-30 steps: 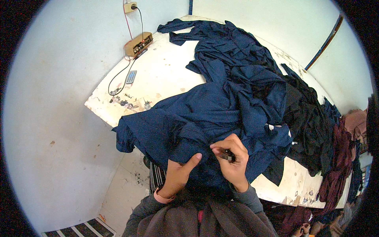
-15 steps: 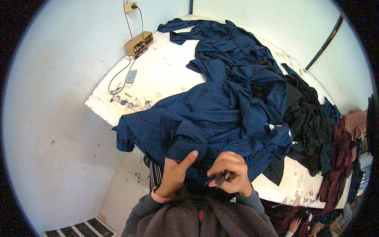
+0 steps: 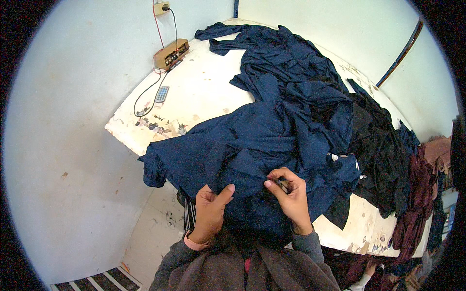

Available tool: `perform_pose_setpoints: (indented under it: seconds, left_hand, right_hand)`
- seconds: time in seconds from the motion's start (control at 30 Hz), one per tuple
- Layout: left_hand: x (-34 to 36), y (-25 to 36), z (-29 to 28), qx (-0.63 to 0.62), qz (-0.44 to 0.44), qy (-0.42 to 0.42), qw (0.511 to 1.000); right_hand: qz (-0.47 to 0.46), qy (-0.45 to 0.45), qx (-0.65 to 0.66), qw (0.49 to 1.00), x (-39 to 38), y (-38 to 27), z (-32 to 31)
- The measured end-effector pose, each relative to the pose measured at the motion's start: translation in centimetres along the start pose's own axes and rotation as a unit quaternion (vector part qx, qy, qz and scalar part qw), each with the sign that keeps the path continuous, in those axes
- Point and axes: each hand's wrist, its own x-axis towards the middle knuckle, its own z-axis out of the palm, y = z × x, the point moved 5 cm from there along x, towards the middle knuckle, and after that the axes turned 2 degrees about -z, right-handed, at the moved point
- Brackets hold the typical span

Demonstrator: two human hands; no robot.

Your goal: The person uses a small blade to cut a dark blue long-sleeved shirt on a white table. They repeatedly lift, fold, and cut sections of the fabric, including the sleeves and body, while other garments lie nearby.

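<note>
A navy blue garment point(image 3: 247, 128) lies spread and wrinkled across the near part of the table and hangs over its edge towards me. My left hand point(image 3: 210, 213) is closed on the cloth at the near edge, with the thumb up and the fingertips partly hidden in the fabric. To its right, my right hand point(image 3: 293, 199) is curled above the same garment, thumb and forefinger close together. Within its fingers sits a small dark tool point(image 3: 280, 184), like thread snips, mostly covered by the fingers. Small white tags show on the cloth to the right.
More navy garments point(image 3: 291, 53) are heaped towards the back of the white table point(image 3: 213, 70). Black cloth point(image 3: 376, 155) and maroon cloth point(image 3: 412, 203) lie on the right. A brown box-shaped device point(image 3: 172, 53) with cables and a remote control point(image 3: 162, 94) rest at the left. Another person's arm point(image 3: 361, 282) shows lower right.
My right hand has moved up and away from my body, and its fingers have turned towards the cloth. My left hand has shifted slightly left. The other person's hand has moved.
</note>
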Motion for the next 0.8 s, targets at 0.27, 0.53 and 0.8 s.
perform_pose_setpoints:
  seconds: [0.27, 0.53, 0.8]
  left_hand:
    - [-0.6, 0.1, 0.5, 0.123, 0.044, -0.039, 0.991]
    - [-0.4, -0.2, 1.0, 0.106, -0.024, -0.098, 0.989]
    - [0.0, -2.1, -2.0, -0.04, -0.155, 0.011, 0.987]
  right_hand:
    - [-0.284, 0.038, -0.289, 0.913, -1.1, -5.5, 2.8]
    - [-0.182, -0.019, -0.038, 0.982, 0.3, -3.8, 3.0]
    - [-0.124, -0.16, -0.037, 0.978, 0.0, -3.4, 4.0]
